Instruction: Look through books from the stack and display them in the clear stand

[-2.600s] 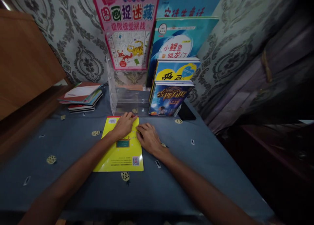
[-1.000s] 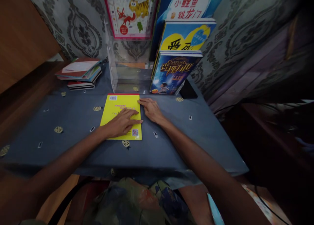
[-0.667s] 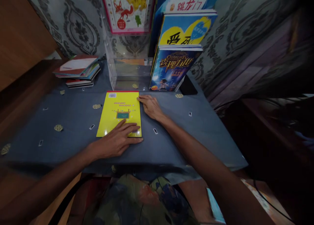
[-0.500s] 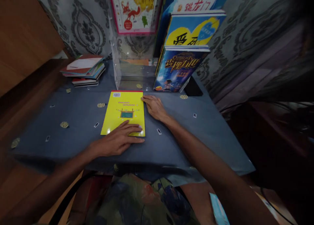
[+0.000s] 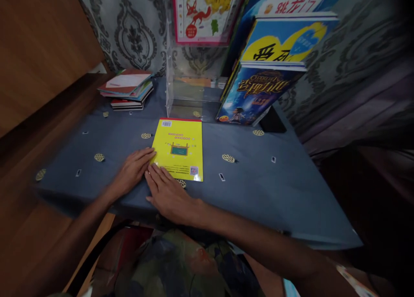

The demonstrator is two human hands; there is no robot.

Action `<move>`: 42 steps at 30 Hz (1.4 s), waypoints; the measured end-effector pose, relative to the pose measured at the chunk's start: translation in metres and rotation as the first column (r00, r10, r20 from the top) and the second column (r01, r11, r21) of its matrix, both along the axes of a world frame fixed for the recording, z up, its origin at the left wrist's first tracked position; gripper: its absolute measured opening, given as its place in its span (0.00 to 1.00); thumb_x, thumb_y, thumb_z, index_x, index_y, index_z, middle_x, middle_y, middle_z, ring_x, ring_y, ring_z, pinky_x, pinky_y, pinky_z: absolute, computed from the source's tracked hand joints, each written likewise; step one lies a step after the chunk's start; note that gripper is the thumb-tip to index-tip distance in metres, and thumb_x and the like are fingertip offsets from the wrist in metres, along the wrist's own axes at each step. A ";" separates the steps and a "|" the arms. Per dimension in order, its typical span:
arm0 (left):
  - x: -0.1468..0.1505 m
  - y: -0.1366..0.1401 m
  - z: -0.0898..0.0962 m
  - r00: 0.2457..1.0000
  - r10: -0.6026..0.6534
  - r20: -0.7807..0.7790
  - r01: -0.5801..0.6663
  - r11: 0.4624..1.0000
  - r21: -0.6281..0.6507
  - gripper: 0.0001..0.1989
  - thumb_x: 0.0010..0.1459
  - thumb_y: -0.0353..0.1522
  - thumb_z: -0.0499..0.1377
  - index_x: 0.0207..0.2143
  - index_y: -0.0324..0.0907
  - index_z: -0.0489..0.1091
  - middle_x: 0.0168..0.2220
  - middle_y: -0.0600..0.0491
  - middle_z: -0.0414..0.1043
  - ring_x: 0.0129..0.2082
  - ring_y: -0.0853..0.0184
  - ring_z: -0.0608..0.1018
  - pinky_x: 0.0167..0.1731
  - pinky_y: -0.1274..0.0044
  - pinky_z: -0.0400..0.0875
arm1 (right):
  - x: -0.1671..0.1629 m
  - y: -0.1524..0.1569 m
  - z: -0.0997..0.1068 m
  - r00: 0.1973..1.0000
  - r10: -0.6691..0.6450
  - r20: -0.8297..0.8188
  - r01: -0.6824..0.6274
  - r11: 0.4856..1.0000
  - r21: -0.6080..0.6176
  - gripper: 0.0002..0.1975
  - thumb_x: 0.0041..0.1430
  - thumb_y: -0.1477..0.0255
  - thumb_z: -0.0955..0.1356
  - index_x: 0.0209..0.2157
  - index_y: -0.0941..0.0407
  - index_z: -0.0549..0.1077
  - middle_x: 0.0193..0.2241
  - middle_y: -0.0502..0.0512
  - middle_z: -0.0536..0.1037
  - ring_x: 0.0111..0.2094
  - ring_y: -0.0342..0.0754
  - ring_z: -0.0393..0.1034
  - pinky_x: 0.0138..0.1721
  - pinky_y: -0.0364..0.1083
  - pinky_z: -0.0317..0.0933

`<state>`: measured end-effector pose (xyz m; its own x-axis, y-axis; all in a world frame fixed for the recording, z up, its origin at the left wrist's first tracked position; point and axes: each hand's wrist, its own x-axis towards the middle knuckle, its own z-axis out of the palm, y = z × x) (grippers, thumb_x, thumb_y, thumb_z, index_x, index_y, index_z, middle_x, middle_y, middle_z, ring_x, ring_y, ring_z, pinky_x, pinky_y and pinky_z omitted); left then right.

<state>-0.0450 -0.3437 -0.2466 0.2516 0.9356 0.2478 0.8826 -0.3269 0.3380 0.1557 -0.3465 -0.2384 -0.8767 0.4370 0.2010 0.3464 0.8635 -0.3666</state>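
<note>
A thin yellow book [image 5: 184, 159] with a red spine edge lies flat on the cloth-covered table, a barcode at its top left and a QR code at its lower right. My left hand [image 5: 132, 171] rests at the book's left edge, fingers stretched out and fingertips touching it. Across the lower left corner lies my right hand [image 5: 170, 197], its fingers extended flat over the cover and the thumb off to the side. The two hands nearly meet at that corner, which they hide. Neither hand grips anything.
Behind the book stands a clear acrylic rack [image 5: 184, 100] holding a pink-bordered picture book [image 5: 203, 12]. Right of it lean a blue-and-yellow book [image 5: 287, 38] and a dark blue book [image 5: 258, 92], near a black phone-like object [image 5: 273, 120]. A book stack [image 5: 127, 90] sits back left.
My right hand has moved from the book's right edge to its lower left corner. My left hand has slid off the lower cover to the left edge. The view has shifted.
</note>
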 end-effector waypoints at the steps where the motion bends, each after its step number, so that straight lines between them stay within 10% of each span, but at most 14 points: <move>1: 0.000 0.000 -0.001 1.000 0.003 -0.007 -0.003 1.000 0.010 0.22 0.69 0.33 0.45 0.62 0.46 0.66 0.63 0.48 0.67 0.63 0.60 0.68 0.62 0.60 0.63 | 0.005 0.001 -0.001 1.000 -0.003 0.014 0.003 1.000 0.002 0.32 0.69 0.64 0.62 0.66 0.71 0.56 0.67 0.76 0.56 0.70 0.60 0.45 0.69 0.60 0.48; 10: 0.003 0.000 -0.003 0.999 0.029 -0.036 -0.028 0.999 0.045 0.21 0.69 0.34 0.46 0.60 0.46 0.67 0.62 0.48 0.68 0.62 0.59 0.70 0.60 0.60 0.65 | 0.101 0.020 -0.009 0.952 -0.304 0.023 0.304 0.953 0.004 0.31 0.69 0.64 0.62 0.68 0.62 0.55 0.67 0.70 0.58 0.69 0.60 0.49 0.67 0.66 0.49; 15: -0.001 0.004 0.001 1.000 -0.002 -0.013 0.002 0.999 0.049 0.21 0.67 0.32 0.47 0.58 0.46 0.69 0.60 0.48 0.71 0.61 0.59 0.71 0.59 0.59 0.68 | 0.100 -0.001 -0.006 0.941 -0.337 0.023 0.338 0.941 -0.019 0.37 0.66 0.58 0.65 0.68 0.64 0.55 0.68 0.74 0.56 0.70 0.65 0.47 0.65 0.67 0.53; 23: -0.010 0.042 0.017 0.991 0.026 -0.130 -0.028 1.000 -0.015 0.20 0.66 0.40 0.48 0.50 0.41 0.73 0.56 0.45 0.74 0.59 0.55 0.73 0.58 0.60 0.68 | 0.035 -0.045 0.023 0.998 -0.044 0.047 0.044 0.999 0.011 0.38 0.64 0.49 0.64 0.67 0.57 0.56 0.62 0.78 0.64 0.66 0.70 0.55 0.59 0.72 0.54; 31: 0.075 0.053 0.036 0.927 -0.316 -0.201 0.310 0.949 -0.060 0.19 0.67 0.43 0.53 0.52 0.41 0.70 0.57 0.43 0.71 0.58 0.56 0.71 0.57 0.62 0.67 | 0.020 -0.005 0.032 0.975 0.223 -0.009 -0.223 0.975 0.015 0.29 0.62 0.58 0.69 0.59 0.60 0.68 0.60 0.70 0.70 0.63 0.59 0.61 0.62 0.56 0.57; 34: 0.105 0.050 0.040 0.894 -0.354 -0.273 0.342 0.935 -0.092 0.20 0.65 0.43 0.57 0.53 0.40 0.69 0.57 0.42 0.69 0.56 0.54 0.70 0.55 0.61 0.67 | 0.050 0.020 0.045 0.920 0.387 -0.063 -0.389 0.880 -0.272 0.18 0.65 0.62 0.68 0.51 0.58 0.76 0.52 0.61 0.78 0.56 0.51 0.71 0.58 0.47 0.62; 36: 0.117 0.049 0.040 0.884 -0.346 -0.313 0.330 0.938 -0.105 0.17 0.63 0.40 0.59 0.50 0.40 0.69 0.55 0.43 0.70 0.54 0.53 0.71 0.52 0.62 0.68 | 0.074 0.043 0.052 0.883 0.414 -0.220 -0.463 0.693 -0.552 0.17 0.69 0.62 0.64 0.47 0.58 0.78 0.45 0.58 0.82 0.48 0.46 0.77 0.52 0.43 0.66; 39: 0.127 0.049 0.038 0.880 -0.324 -0.348 0.311 0.946 -0.096 0.13 0.62 0.35 0.59 0.48 0.42 0.70 0.51 0.45 0.72 0.51 0.55 0.72 0.49 0.64 0.69 | 0.103 0.081 0.048 0.907 0.075 -0.413 -0.401 0.448 -0.799 0.23 0.65 0.54 0.65 0.45 0.60 0.78 0.36 0.58 0.84 0.39 0.47 0.80 0.43 0.45 0.71; 42: 0.133 0.047 0.034 0.873 -0.263 -0.410 0.281 0.960 -0.017 0.13 0.64 0.37 0.58 0.48 0.40 0.71 0.48 0.44 0.74 0.49 0.55 0.74 0.47 0.64 0.71 | 0.116 0.112 0.026 0.809 -0.366 -0.461 -0.286 0.441 -0.851 0.25 0.61 0.51 0.68 0.42 0.60 0.78 0.26 0.53 0.82 0.30 0.45 0.77 0.40 0.45 0.70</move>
